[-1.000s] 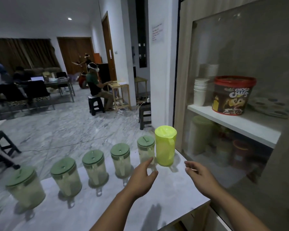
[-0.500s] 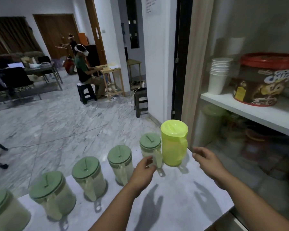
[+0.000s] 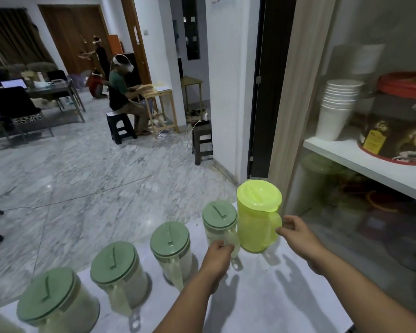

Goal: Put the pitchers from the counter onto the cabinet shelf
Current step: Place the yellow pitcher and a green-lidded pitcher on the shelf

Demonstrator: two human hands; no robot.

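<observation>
Our left hand (image 3: 218, 254) clenched on handle of end green-lidded pitcher (image 3: 220, 223). Our right hand (image 3: 298, 233) just reaching yellow pitcher (image 3: 258, 216) handle; fingers curled, whether they grip yet we cannot tell. Both pitchers upright on worktop (image 3: 262, 296), touching side by side. Cabinet shelf (image 3: 360, 162) lies up-right, nearer right hand.

A row of pitchers is set along the far edge of the counter (image 3: 262, 304). The handle of the yellow-green pitcher (image 3: 258, 217), at the far right corner, is touched by the right hand (image 3: 298, 234). The handle of the adjacent green-lidded pitcher (image 3: 220, 222) is gripped by the left hand (image 3: 217, 255). White cups (image 3: 338, 109) are stacked on the cabinet shelf (image 3: 360, 162).
</observation>
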